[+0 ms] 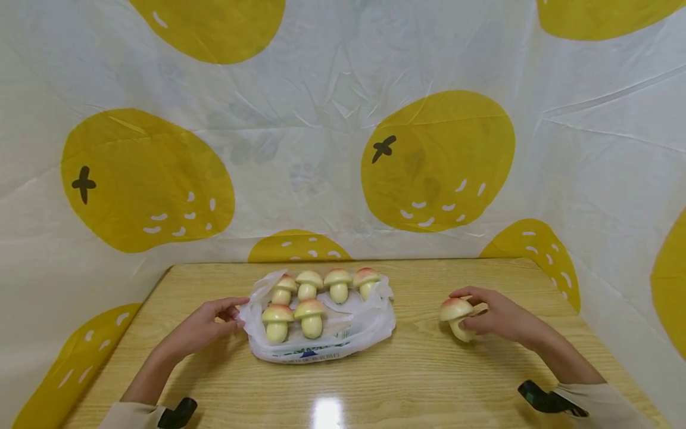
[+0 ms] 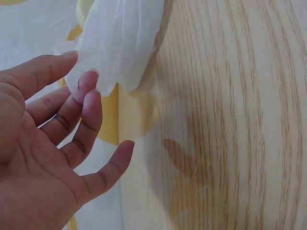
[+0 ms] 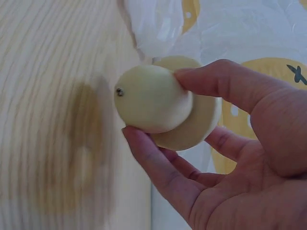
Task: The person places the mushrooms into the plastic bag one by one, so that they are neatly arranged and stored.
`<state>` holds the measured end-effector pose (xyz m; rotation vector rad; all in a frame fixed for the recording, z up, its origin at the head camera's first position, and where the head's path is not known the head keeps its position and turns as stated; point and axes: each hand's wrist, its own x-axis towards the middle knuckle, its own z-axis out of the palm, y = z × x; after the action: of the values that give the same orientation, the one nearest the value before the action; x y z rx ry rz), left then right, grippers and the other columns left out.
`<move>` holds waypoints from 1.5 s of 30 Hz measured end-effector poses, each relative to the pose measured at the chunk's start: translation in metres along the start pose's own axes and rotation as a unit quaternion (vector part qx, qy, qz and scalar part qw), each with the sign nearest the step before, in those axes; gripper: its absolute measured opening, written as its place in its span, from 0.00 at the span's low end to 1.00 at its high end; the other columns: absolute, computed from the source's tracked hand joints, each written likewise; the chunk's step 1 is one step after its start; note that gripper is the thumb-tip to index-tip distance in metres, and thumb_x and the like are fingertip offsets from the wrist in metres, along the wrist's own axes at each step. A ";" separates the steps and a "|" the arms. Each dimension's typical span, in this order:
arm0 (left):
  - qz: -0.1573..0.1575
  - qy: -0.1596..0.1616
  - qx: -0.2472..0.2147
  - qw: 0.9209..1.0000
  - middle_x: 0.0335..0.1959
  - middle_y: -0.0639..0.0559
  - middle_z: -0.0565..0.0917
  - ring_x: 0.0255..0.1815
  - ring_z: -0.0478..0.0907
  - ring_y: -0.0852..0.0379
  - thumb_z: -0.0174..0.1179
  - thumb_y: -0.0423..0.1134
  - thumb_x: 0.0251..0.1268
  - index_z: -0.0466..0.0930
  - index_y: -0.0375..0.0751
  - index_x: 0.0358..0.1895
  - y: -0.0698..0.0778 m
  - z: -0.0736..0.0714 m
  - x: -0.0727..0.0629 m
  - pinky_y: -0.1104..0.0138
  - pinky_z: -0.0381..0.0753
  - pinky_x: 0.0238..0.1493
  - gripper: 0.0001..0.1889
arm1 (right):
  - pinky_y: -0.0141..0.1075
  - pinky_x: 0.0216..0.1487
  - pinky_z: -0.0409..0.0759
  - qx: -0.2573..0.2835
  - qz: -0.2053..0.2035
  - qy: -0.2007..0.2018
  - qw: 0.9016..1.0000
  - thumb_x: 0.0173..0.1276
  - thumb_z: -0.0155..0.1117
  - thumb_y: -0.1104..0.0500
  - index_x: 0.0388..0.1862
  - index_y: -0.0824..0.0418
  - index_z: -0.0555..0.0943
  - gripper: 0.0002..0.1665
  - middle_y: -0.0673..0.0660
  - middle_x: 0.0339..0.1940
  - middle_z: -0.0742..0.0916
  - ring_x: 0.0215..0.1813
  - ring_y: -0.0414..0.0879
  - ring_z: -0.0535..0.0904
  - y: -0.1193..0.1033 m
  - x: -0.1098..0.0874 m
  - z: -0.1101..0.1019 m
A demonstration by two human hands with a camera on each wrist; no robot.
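Note:
My right hand (image 1: 495, 316) holds a mushroom (image 1: 455, 313) with a reddish cap and thick pale stem, tilted, above the table's right side. Thumb and fingers grip its stem and cap in the right wrist view, where the pale stem (image 3: 148, 98) has a small dark spot at its end. At the left, my left hand (image 1: 206, 325) holds the edge of a white plastic bag (image 1: 375, 325) between thumb and fingers; the bag (image 2: 122, 43) partly hides the fingers in the left wrist view. Several similar mushrooms (image 1: 312, 319) lie in two rows on the spread bag.
The wooden table (image 1: 396, 381) ends at a hanging sheet (image 1: 300, 161) with yellow fruit prints, behind it and on both sides. Printed lettering runs along the bag's front. Black straps (image 1: 543, 398) sit at both wrists.

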<state>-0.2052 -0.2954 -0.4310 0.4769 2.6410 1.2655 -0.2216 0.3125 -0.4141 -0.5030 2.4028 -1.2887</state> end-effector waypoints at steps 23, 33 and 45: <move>0.003 -0.005 -0.005 1.000 0.43 0.45 0.79 0.45 0.74 0.53 0.63 0.41 0.73 0.69 0.31 0.72 0.000 0.000 -0.002 0.67 0.79 0.40 0.30 | 0.47 0.51 0.84 0.109 -0.057 -0.012 0.992 0.68 0.72 0.58 0.71 0.61 0.72 0.35 0.70 0.60 0.75 0.51 0.58 0.83 -0.052 0.045 0.042; -0.003 -0.005 -0.006 1.000 0.42 0.44 0.79 0.44 0.74 0.52 0.63 0.41 0.73 0.69 0.31 0.72 0.002 -0.001 -0.001 0.67 0.78 0.38 0.30 | 0.47 0.52 0.84 0.117 -0.075 -0.013 0.990 0.69 0.71 0.59 0.71 0.61 0.71 0.34 0.69 0.59 0.76 0.50 0.55 0.84 -0.070 0.066 0.060; 0.002 0.002 0.011 1.000 0.41 0.45 0.79 0.42 0.74 0.54 0.63 0.40 0.72 0.71 0.30 0.71 0.001 0.000 0.000 0.68 0.76 0.37 0.29 | 0.46 0.52 0.83 0.130 -0.079 -0.012 0.988 0.67 0.72 0.60 0.73 0.59 0.72 0.36 0.66 0.59 0.78 0.51 0.53 0.82 -0.090 0.092 0.082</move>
<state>-0.2054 -0.2947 -0.4299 0.4826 2.6614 1.2403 -0.2504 0.1633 -0.3941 -0.6358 2.1666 -1.6245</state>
